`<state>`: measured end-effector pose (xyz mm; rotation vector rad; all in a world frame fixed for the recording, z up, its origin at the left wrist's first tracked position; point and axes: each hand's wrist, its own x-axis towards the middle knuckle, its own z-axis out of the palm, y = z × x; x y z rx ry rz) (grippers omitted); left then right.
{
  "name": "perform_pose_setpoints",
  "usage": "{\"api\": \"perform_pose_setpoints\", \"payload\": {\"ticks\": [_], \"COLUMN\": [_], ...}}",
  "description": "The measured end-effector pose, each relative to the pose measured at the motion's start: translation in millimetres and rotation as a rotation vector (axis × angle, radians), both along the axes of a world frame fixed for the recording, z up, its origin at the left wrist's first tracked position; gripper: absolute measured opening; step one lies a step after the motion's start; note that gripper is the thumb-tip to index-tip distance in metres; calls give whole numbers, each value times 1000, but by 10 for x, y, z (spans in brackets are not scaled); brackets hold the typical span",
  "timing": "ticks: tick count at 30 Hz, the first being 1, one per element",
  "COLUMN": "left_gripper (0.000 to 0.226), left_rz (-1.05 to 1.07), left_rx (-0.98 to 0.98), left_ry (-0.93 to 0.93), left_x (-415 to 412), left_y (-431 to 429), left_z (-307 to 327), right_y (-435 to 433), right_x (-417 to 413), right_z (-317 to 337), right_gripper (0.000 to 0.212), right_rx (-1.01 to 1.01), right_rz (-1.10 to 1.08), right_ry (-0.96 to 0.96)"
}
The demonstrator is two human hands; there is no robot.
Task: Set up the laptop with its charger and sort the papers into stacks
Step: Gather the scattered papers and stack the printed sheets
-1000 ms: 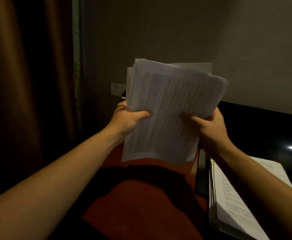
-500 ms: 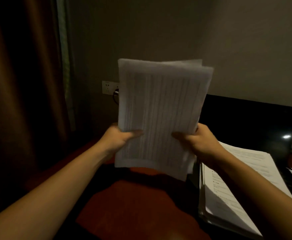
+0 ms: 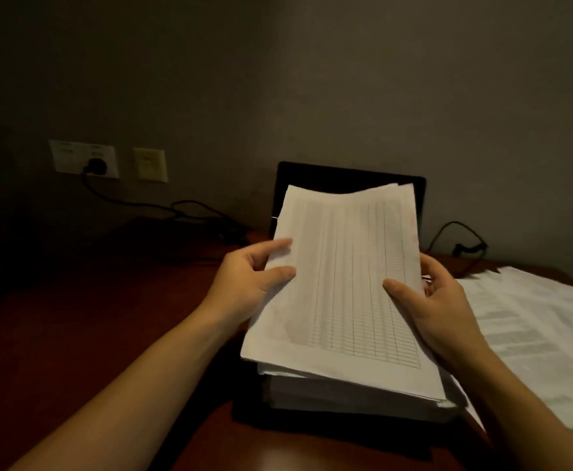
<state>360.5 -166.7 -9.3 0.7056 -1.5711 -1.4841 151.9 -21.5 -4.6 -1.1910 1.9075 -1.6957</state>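
1. Head view, the step: sorting the papers is under way. Both hands hold a sheaf (image 3: 346,283) of ruled sheets tilted up in front of the laptop (image 3: 312,175), hiding most of its dark screen.
2. The sheaf's lower edge sits just over a thick stack (image 3: 346,396), which lies in front of the laptop's screen, seemingly on its keyboard half. Loose papers (image 3: 533,317) spread to the laptop's right.
3. The charger side looks mostly done. A plug (image 3: 96,163) sits in the wall socket to the laptop's left, and its cable (image 3: 176,209) runs along the desk (image 3: 74,334) toward the laptop's left edge. Whether it enters the laptop cannot be told.
4. Next move, as I judge it: the sheaf goes down either on the stack or on the bare desk left of the laptop. That calls for squared edges, a level lowering and both thumbs letting go together, or the sheets fan out. The stack probably has to come off the laptop too.
5. Left hand (image 3: 254,277): it reaches in from the laptop's left with the forearm low. It pinches the sheaf's left edge, thumb on the front face and forefinger stretched along the edge.
6. Right hand (image 3: 438,300): it grips the sheaf's right edge in a narrow pinch, thumb flat on the front and fingers curled behind.
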Motion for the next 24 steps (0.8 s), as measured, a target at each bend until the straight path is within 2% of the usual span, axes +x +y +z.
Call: {"api": "perform_pose_setpoints", "payload": {"ticks": [2,5,10,12,16,19,22,24], "left_gripper": [38,36,41,42,64,64,60,57], "left_rz": [-20,-17,20,46,70,93,145,151], "left_rx": [-15,-71,-233,-336,-394,-358,-337,-340], "left_ry": [-34,-127,-339,-472,-709,-698,-638,-633], "left_x": [-166,-251,-198,-182,-161,-180,-204,-214], "left_y": [68,112,129,107,67,96,162,180], "left_z": [-165,-383,-529,-538,-572,-605,-628,-634], "right_y": [86,124,146,181,234,231,232,243], "right_x": [-164,-322,-319,-322,-339,-349,-352,-372], "right_z": [-74,-183,-194,-196,-218,-220,-203,-182], "right_gripper": [59,74,63,60,59,45,48,52], "right_rx": [105,290,540,609,764,813,830,814], "right_rz": [-69,-126,-98,-123,-176,-150,-93,-54], "right_ry": [38,113,387,426,428,412,367,267]}}
